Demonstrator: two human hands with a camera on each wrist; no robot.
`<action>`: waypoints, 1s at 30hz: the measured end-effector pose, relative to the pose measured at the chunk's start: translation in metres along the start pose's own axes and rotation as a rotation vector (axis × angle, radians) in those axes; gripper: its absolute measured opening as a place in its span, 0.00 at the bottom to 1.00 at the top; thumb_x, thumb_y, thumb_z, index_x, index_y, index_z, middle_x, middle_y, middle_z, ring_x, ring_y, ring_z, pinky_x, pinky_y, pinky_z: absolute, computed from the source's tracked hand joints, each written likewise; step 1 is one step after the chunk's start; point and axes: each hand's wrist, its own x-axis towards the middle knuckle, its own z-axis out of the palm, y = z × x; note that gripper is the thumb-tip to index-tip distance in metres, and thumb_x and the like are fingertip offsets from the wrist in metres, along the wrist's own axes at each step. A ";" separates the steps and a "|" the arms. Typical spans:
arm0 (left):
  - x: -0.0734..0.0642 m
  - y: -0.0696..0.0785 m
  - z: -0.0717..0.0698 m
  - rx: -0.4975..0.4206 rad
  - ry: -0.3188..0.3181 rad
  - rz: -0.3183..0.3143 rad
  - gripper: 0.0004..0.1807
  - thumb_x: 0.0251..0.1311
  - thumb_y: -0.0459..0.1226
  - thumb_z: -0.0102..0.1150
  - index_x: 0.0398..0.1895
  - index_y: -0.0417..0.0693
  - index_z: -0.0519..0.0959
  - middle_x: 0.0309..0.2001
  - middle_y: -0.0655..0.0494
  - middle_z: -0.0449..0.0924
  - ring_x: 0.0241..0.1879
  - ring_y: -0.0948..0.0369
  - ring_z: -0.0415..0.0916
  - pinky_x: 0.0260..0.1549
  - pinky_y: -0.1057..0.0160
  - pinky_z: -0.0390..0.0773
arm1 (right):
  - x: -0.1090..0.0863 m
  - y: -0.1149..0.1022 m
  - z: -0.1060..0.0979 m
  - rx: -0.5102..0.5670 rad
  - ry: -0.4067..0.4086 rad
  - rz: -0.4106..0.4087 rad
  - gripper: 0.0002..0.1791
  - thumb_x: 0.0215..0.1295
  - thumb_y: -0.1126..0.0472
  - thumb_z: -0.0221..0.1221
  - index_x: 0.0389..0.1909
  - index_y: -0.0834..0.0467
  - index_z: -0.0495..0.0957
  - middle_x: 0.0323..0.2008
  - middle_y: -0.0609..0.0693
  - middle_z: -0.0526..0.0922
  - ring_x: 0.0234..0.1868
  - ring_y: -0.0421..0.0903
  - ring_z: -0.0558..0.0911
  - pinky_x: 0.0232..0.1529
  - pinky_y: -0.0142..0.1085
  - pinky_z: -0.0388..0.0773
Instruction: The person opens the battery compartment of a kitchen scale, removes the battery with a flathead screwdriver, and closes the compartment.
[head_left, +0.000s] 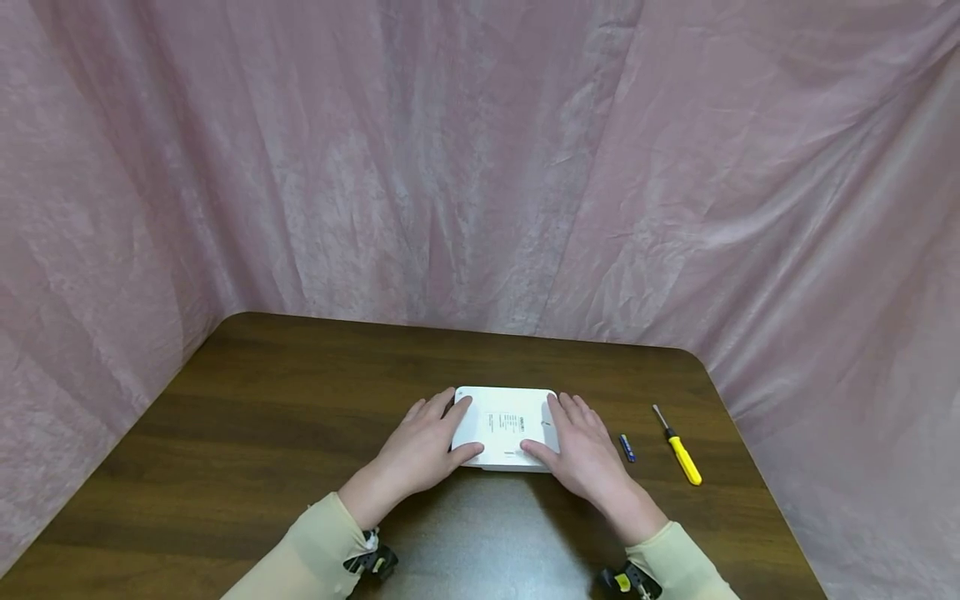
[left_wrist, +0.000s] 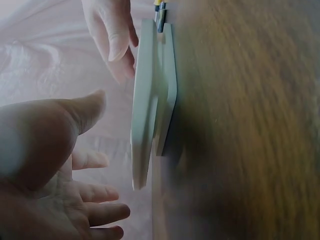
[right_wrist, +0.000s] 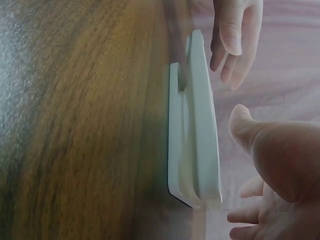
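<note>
A flat white device [head_left: 502, 429], with a printed label on its upturned face, lies near the table's middle. The wrist views show it from the side as a wide slab [right_wrist: 202, 120] above a smaller plate against the wood; it resembles a kitchen scale turned over. My left hand [head_left: 423, 446] is at its left side, and in the head view the thumb and index finger overlap its edge. On the opposite side is my right hand [head_left: 585, 454], thumb and index finger over the face. Both hands have extended, spread fingers and grip nothing; the wrist views show a gap beside the slab.
Just right of the right hand lies a small blue battery [head_left: 627, 448]. Farther right is a screwdriver [head_left: 678, 450] with a yellow handle, its tip pointing away. The brown wooden table [head_left: 300, 375] ends at a pink curtain [head_left: 450, 167] behind.
</note>
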 end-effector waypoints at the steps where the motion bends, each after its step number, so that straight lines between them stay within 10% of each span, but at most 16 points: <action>1: 0.000 -0.001 0.000 -0.005 -0.006 -0.010 0.43 0.78 0.59 0.65 0.84 0.42 0.69 0.80 0.31 0.65 0.79 0.37 0.65 0.79 0.35 0.62 | 0.000 0.000 0.000 0.000 0.001 0.001 0.49 0.78 0.38 0.66 0.83 0.69 0.63 0.80 0.72 0.65 0.83 0.71 0.61 0.82 0.65 0.56; 30: 0.011 -0.009 0.004 -0.102 -0.073 -0.077 0.44 0.79 0.58 0.63 0.85 0.41 0.66 0.80 0.38 0.69 0.80 0.36 0.64 0.80 0.33 0.57 | 0.001 0.003 -0.001 -0.019 0.001 -0.007 0.48 0.78 0.39 0.67 0.81 0.70 0.66 0.74 0.68 0.76 0.79 0.70 0.68 0.81 0.66 0.59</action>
